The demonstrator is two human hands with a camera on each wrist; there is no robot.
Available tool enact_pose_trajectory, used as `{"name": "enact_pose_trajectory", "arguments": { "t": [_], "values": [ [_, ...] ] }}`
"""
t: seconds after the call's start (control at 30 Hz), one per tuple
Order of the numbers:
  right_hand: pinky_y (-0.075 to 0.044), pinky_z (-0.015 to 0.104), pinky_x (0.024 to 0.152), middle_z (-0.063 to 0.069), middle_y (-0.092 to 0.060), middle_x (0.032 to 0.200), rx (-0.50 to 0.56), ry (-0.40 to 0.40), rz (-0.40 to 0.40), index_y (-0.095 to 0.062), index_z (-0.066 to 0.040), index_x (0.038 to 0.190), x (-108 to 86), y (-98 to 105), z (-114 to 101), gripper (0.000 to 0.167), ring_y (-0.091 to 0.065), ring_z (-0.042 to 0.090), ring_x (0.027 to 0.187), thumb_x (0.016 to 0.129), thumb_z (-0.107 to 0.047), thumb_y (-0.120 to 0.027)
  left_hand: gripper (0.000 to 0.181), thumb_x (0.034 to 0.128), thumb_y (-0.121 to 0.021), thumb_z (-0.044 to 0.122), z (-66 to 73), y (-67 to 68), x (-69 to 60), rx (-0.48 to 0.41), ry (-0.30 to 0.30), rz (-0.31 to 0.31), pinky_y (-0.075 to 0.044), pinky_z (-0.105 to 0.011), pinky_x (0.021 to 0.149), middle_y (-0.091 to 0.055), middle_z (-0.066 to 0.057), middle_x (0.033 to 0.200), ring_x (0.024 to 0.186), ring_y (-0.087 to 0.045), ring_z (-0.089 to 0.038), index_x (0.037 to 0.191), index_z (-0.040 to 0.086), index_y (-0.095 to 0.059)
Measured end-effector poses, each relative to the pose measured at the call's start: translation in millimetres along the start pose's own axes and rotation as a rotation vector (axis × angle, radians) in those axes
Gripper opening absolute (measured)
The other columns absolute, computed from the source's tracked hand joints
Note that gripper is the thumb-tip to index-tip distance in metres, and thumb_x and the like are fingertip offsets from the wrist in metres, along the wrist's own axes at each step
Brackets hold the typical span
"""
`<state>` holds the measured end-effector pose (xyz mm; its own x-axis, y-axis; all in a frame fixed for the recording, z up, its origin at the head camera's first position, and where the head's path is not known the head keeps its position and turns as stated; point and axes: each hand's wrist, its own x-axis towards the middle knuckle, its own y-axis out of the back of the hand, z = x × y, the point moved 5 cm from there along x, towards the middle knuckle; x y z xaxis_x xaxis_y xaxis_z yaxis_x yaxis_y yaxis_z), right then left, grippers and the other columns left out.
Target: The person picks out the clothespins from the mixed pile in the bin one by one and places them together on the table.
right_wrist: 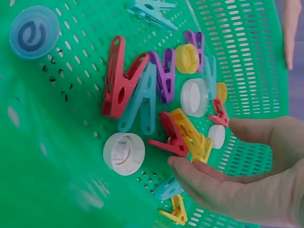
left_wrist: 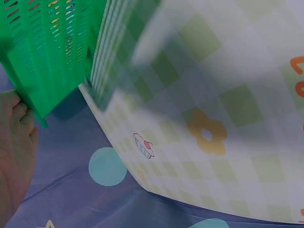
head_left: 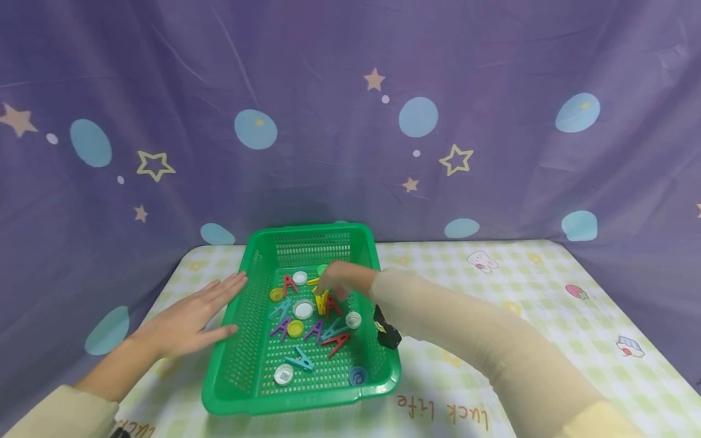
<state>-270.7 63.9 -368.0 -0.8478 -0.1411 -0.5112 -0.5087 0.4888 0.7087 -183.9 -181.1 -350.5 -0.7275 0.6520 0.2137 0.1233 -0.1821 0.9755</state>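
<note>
A green basket [head_left: 241, 406] holds several clothespins and bottle caps in mixed colours. Inside its far right part is my right hand [head_left: 338, 278]. In the right wrist view that hand [right_wrist: 251, 175] has thumb and fingers apart, beside a red clothespin [right_wrist: 172, 137] and a yellow clothespin [right_wrist: 189, 133]; nothing shows between them. My left hand [head_left: 191, 316] lies with straight fingers along the basket's left rim; in the left wrist view this hand [left_wrist: 16, 147] touches the rim's edge. A white cap [right_wrist: 124, 154] and a blue cap [right_wrist: 34, 32] lie on the basket floor.
The table bears a green and white checked cloth [head_left: 482, 316] with printed pictures and words. Behind it hangs a purple curtain [head_left: 339, 170] with stars and blue ovals. A small black object [head_left: 387, 331] shows by the right forearm, at the basket's right side.
</note>
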Motion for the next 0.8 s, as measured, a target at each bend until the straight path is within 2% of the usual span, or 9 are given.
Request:
{"name": "enact_pose_trajectory", "arguments": {
  "t": [0.13, 0.2, 0.3, 0.4, 0.47, 0.53, 0.63, 0.7, 0.8],
  "values": [
    [-0.057, 0.037, 0.09, 0.018, -0.063, 0.124, -0.094, -0.001, -0.061, -0.065, 0.001, 0.115, 1.4, -10.0, 0.0, 0.032, -0.067, 0.032, 0.105, 0.088, -0.017, -0.066, 0.077, 0.0906, -0.061, 0.039, -0.1, -1.0, 0.7, -0.012, 0.004, -0.003, 0.01, 0.0, 0.11, -0.033, -0.019, 0.155, 0.138, -0.039, -0.04, 0.15, 0.003, -0.029],
    [-0.057, 0.036, 0.09, 0.017, -0.063, 0.126, -0.121, -0.027, -0.083, -0.064, 0.0, 0.117, 1.2, -14.4, -1.0, 0.033, -0.067, 0.032, 0.107, 0.089, -0.017, -0.066, 0.077, 0.0906, -0.061, 0.038, -0.1, -0.9, 0.6, -0.025, 0.015, -0.009, 0.01, 0.001, 0.11, -0.032, -0.019, 0.156, 0.138, -0.038, -0.041, 0.151, 0.003, -0.029],
    [-0.057, 0.036, 0.091, 0.018, -0.061, 0.129, -0.095, -0.083, -0.096, -0.061, 0.001, 0.122, -1.0, -18.0, -3.5, 0.038, -0.065, 0.034, 0.11, 0.089, -0.016, -0.066, 0.077, 0.0908, -0.061, 0.039, 0.2, -0.5, 0.1, -0.038, 0.024, -0.011, 0.01, 0.001, 0.109, -0.032, -0.019, 0.156, 0.138, -0.038, -0.041, 0.151, 0.004, -0.028],
    [-0.058, 0.035, 0.087, 0.016, -0.063, 0.125, -0.09, -0.123, -0.054, -0.063, 0.001, 0.119, -4.4, -19.9, -6.4, 0.037, -0.067, 0.032, 0.106, 0.087, -0.016, -0.069, 0.077, 0.0909, -0.061, 0.039, 0.6, -0.2, 0.0, -0.045, 0.025, -0.009, 0.01, 0.001, 0.109, -0.032, -0.018, 0.156, 0.138, -0.037, -0.041, 0.151, 0.003, -0.029],
    [-0.059, 0.032, 0.085, 0.013, -0.065, 0.122, -0.138, -0.131, -0.019, -0.066, -0.001, 0.115, -7.7, -22.1, -9.1, 0.034, -0.07, 0.028, 0.102, 0.086, -0.017, -0.07, 0.077, 0.091, -0.06, 0.04, 0.7, -0.3, -0.4, -0.042, 0.025, -0.01, 0.009, 0.001, 0.11, -0.032, -0.018, 0.156, 0.139, -0.037, -0.04, 0.151, 0.004, -0.029],
    [-0.058, 0.028, 0.087, 0.008, -0.068, 0.117, -0.29, -0.098, 0.015, -0.07, -0.005, 0.11, -11.1, -24.8, -13.3, 0.029, -0.072, 0.022, 0.096, 0.087, -0.023, -0.07, 0.077, 0.091, -0.06, 0.04, 0.7, -0.4, -0.8, -0.039, 0.025, -0.008, 0.009, 0.001, 0.11, -0.032, -0.018, 0.156, 0.139, -0.037, -0.04, 0.151, 0.004, -0.029],
    [-0.057, 0.023, 0.084, 0.006, -0.074, 0.106, -0.424, -0.067, 0.053, -0.074, -0.005, 0.103, -16.2, -29.6, -18.8, 0.028, -0.074, 0.017, 0.09, 0.088, -0.028, -0.068, 0.077, 0.0911, -0.06, 0.04, 0.6, -0.7, -1.1, -0.035, 0.027, -0.008, 0.01, 0.001, 0.11, -0.032, -0.017, 0.156, 0.139, -0.037, -0.04, 0.151, 0.004, -0.029],
    [-0.058, 0.022, 0.081, 0.008, -0.076, 0.098, -0.458, -0.068, 0.081, -0.074, -0.002, 0.098, -18.6, -31.6, -21.4, 0.029, -0.074, 0.016, 0.087, 0.089, -0.029, -0.067, 0.077, 0.091, -0.06, 0.04, 0.4, -0.8, -1.1, -0.039, 0.029, -0.007, 0.01, 0.001, 0.11, -0.032, -0.017, 0.156, 0.139, -0.037, -0.041, 0.151, 0.004, -0.028],
    [-0.06, 0.023, 0.071, 0.011, -0.076, 0.091, -0.393, -0.116, 0.117, -0.072, 0.003, 0.093, -19.9, -32.8, -22.6, 0.03, -0.075, 0.018, 0.083, 0.087, -0.027, -0.069, 0.077, 0.0911, -0.061, 0.039, 0.0, -1.1, -0.8, -0.046, 0.029, -0.006, 0.01, 0.001, 0.109, -0.031, -0.017, 0.157, 0.138, -0.037, -0.042, 0.151, 0.005, -0.027]
  ]
}}
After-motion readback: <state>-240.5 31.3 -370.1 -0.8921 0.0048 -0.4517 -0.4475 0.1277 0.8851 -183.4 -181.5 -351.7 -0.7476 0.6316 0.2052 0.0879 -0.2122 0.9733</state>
